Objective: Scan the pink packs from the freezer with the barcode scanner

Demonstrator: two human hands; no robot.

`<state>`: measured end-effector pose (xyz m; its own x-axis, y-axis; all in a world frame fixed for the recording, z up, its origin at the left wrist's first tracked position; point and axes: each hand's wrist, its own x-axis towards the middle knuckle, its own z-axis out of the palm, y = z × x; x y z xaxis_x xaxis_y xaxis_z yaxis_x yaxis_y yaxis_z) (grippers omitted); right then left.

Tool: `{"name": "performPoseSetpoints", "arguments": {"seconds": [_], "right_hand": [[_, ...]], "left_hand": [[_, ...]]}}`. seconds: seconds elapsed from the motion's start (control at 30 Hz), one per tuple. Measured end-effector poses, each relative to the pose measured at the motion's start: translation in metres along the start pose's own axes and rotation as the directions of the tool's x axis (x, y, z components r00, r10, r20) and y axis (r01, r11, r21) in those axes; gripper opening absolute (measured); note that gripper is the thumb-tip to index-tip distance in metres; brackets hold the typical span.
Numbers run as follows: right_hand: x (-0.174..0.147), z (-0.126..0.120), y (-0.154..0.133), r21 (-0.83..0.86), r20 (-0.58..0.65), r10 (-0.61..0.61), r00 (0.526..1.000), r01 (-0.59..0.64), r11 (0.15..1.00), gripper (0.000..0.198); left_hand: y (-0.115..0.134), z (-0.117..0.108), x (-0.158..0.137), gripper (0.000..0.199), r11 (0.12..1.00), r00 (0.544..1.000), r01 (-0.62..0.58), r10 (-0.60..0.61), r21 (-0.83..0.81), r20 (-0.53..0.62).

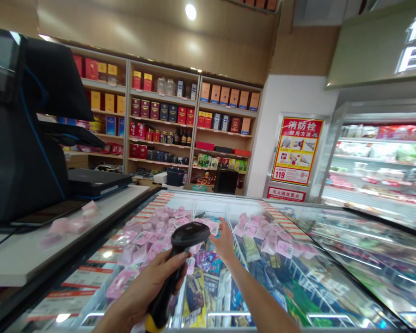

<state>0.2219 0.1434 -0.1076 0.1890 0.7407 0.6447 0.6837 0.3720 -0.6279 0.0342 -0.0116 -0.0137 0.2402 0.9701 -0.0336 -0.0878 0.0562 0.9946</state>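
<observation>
In the lower middle, my left hand is wrapped round the grip of a black barcode scanner with a yellow base end. The scanner head points toward my right hand, stretched forward over the chest freezer. Its thumb and fingers pinch a small pink pack with a white barcode label, partly hidden behind the scanner. A heap of similar pink packs lies on the glass to the left. Another group of pink packs spreads on the right, labels showing.
A counter on the left carries a black checkout terminal and a few pink packs. Bagged frozen goods show through the freezer glass. Shelves of boxes line the back wall, and a refrigerated display stands at right.
</observation>
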Motion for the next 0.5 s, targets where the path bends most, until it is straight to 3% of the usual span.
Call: {"name": "performPoseSetpoints", "arguments": {"seconds": [0.17, 0.37, 0.5], "right_hand": [[0.003, -0.005, 0.015, -0.047, -0.016, 0.033, 0.999, -0.033, 0.998, 0.058], [0.006, -0.017, 0.03, -0.269, -0.074, 0.111, 0.991, -0.127, 0.955, 0.054], [0.005, -0.019, 0.029, -0.272, -0.078, 0.112, 0.991, -0.129, 0.954, 0.054]], "left_hand": [[0.001, 0.007, 0.0, 0.03, 1.0, 1.0, 0.014, -0.014, 0.007, 0.009], [0.006, 0.005, -0.005, 0.03, 0.999, 1.0, -0.003, 0.003, 0.037, -0.005], [0.005, 0.007, -0.004, 0.03, 0.999, 1.0, 0.01, -0.011, 0.038, 0.006]]}}
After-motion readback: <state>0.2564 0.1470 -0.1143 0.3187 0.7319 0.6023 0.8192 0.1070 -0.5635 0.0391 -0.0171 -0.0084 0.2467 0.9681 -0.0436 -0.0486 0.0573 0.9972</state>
